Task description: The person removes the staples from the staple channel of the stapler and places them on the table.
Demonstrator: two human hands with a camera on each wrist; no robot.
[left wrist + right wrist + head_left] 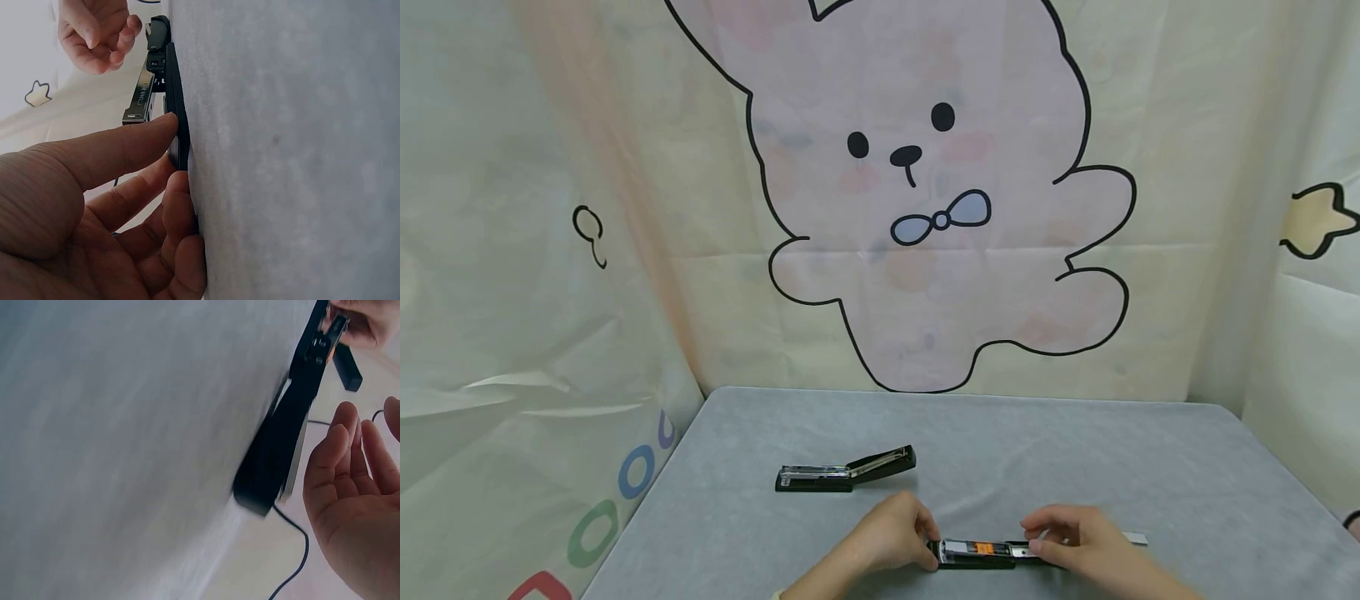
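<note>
A black stapler [976, 561], opened out flat, lies near the front of the table. My left hand [891, 532] pinches its left end between thumb and fingers. An orange patch [983, 548] shows inside the stapler. In the left wrist view, its metal magazine [141, 97] is tilted up from the black base [177, 103]. My right hand [1086, 542] hovers by the stapler's right half, its fingers loosely bent. The right wrist view shows that hand [356, 494] apart from the stapler's black top arm [275, 444], holding nothing.
A second black stapler [814, 483] stands opened farther back to the left. A small whitish strip [1135, 538] shows beyond my right hand. Grey cloth covers the table [1075, 450]. Printed curtains [925, 292] hang behind and at both sides.
</note>
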